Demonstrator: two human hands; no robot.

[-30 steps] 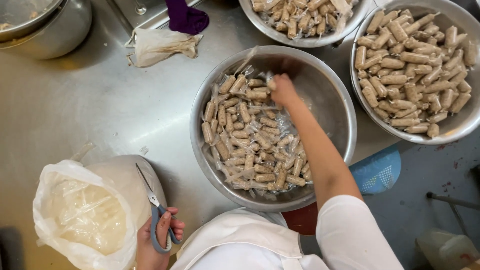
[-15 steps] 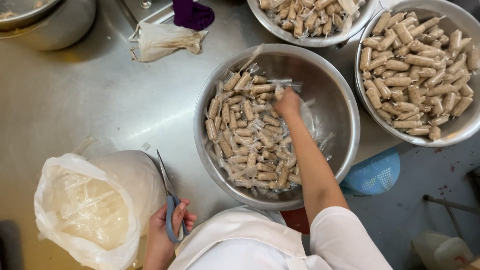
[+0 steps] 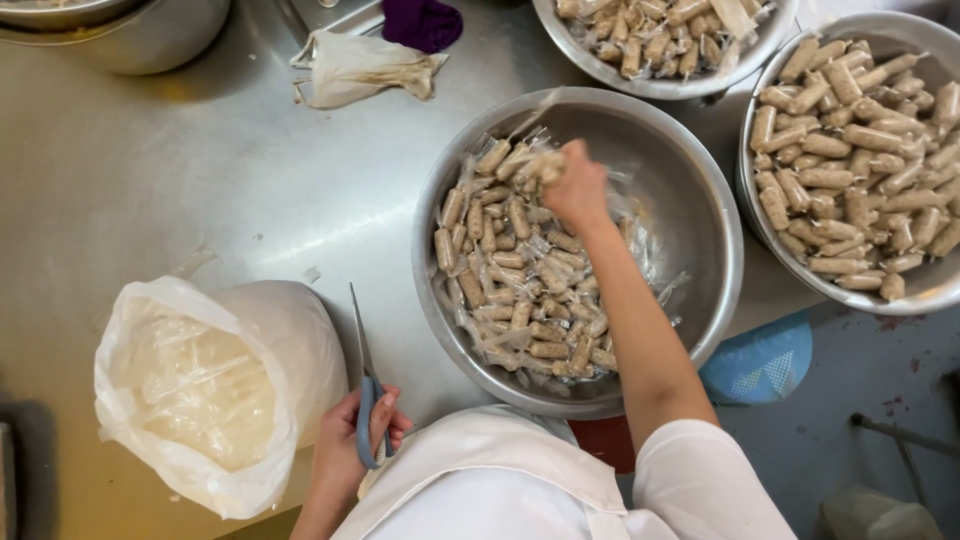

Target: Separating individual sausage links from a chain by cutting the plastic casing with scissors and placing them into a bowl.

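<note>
Small tan sausages in clear wrappers (image 3: 520, 290) lie heaped in the middle steel bowl (image 3: 700, 215) on the steel table (image 3: 180, 180). The right hand (image 3: 575, 185) reaches into that bowl, fingers closed around one wrapped piece (image 3: 545, 165). The left hand (image 3: 362, 430) grips blue-handled scissors (image 3: 366, 385), blades shut, beside a white plastic bag (image 3: 215, 385) of empty wrappers. Two further bowls (image 3: 860, 150) hold unwrapped sausages.

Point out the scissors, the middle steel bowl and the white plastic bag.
scissors (image 3: 362, 375), head view, on the blades.
middle steel bowl (image 3: 690, 210), head view, bare inner wall.
white plastic bag (image 3: 290, 330), head view, outer side.
</note>
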